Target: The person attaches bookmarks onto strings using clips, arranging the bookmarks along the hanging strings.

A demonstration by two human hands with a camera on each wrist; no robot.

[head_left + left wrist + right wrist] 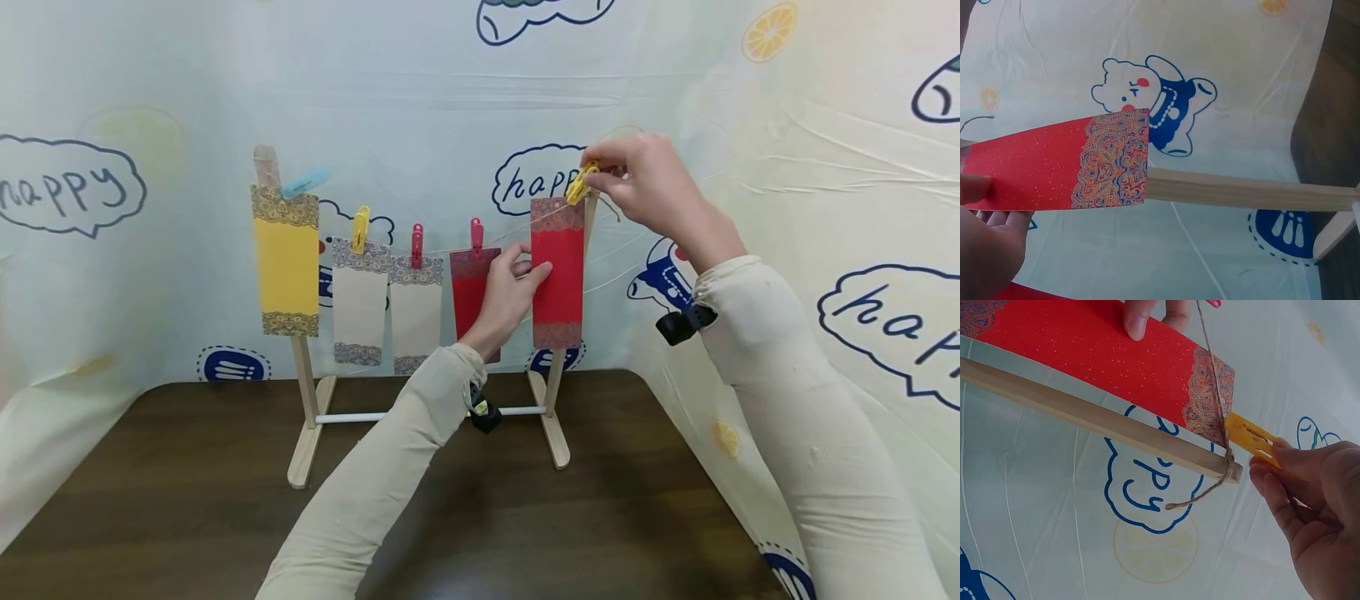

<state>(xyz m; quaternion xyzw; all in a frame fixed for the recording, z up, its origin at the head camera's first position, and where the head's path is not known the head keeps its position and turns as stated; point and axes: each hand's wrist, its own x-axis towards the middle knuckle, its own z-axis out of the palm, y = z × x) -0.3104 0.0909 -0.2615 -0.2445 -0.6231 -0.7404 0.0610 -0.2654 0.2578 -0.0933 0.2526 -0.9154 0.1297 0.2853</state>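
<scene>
Between thumb and fingers my left hand (508,298) pinches the left edge of a red card (558,287) with patterned bands at both ends. The card hangs upright in front of the right wooden post (1222,190). Above it, my right hand (654,183) pinches a yellow clothespin (1252,437) by its handle end. In the right wrist view the clothespin's tip meets the card's top edge, right at the twine (1213,369). This twine runs across the card's patterned band and is knotted round the post's end.
Along the line hang a yellow card (287,258) with a blue clothespin (306,182), two pale cards (360,304) and another red card (467,292), partly behind my left hand. The wooden stand (303,454) rests on a dark table (525,533) before a printed sheet.
</scene>
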